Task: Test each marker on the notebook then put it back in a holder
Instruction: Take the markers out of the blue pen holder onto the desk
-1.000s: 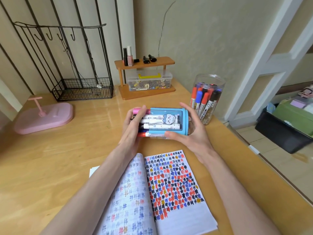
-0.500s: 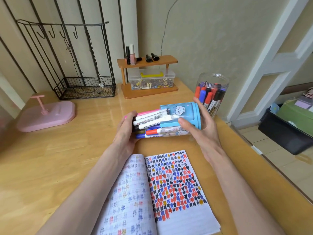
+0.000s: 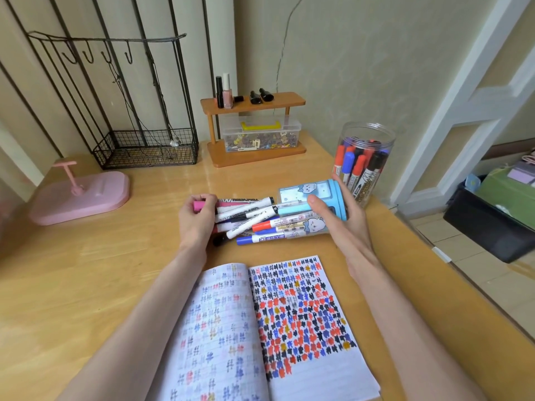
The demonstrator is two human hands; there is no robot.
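Markers [image 3: 252, 218] lay in a loose fan on the wooden table [image 3: 72, 285], btw. the two hands, some of them with one end inside the mouth of the blue holder [image 3: 312, 195]. That holder was on its side, mouth to the left, blue base to the right. The right hand [image 3: 344, 224] gripped it, thumb on the near side and fingers behind the base; I could not tell if it touched the table. The left hand [image 3: 197, 221] was closed, fingers curled round the pink marker [image 3: 199, 205] and over the ends of approx. three others. The notebook [image 3: 289, 328] was open just in front of the person, both pages full of small colour marks. A clear jar [image 3: 366, 140] with more markers stood just behind the right hand, near the wall.
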